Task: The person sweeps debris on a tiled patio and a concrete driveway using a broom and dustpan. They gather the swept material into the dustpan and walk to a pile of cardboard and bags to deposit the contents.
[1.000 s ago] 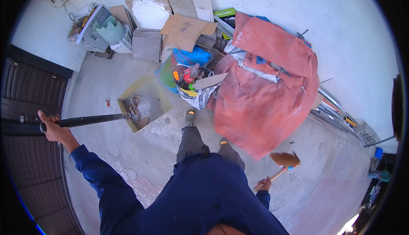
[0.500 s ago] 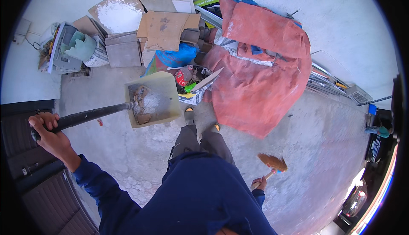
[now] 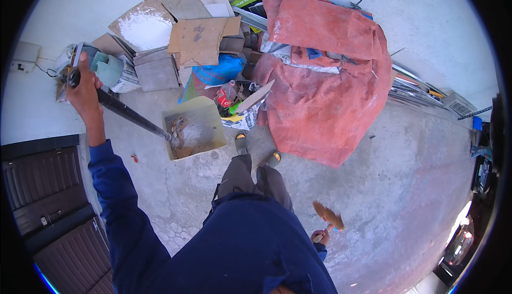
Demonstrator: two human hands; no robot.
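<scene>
My left hand [image 3: 84,88] is closed around the top of a long black handle, arm stretched out and raised at the left. The handle slants down to a pale yellow dustpan [image 3: 210,113], which holds brown scraps and whitish dust [image 3: 186,133]. Beside the pan's right edge stands an open sack [image 3: 248,118] filled with rubbish, among it a red-labelled plastic bottle [image 3: 226,94]. Low on the right, my right hand [image 3: 321,236] grips a broom near its head; the brown bristles [image 3: 329,215] point up and away from me, off to the side of my body.
Flattened cardboard [image 3: 197,40] and a blue bag [image 3: 218,70] lie behind the sack. A large red tarp [image 3: 330,112] covers a heap at the right, with long metal strips [image 3: 416,91] along the wall. Brown louvred doors [image 3: 45,182] stand at the left.
My left hand has swung up and forward, so the handle is now steeper and the dustpan is more tilted. The broom has shifted slightly down and closer to my body.
</scene>
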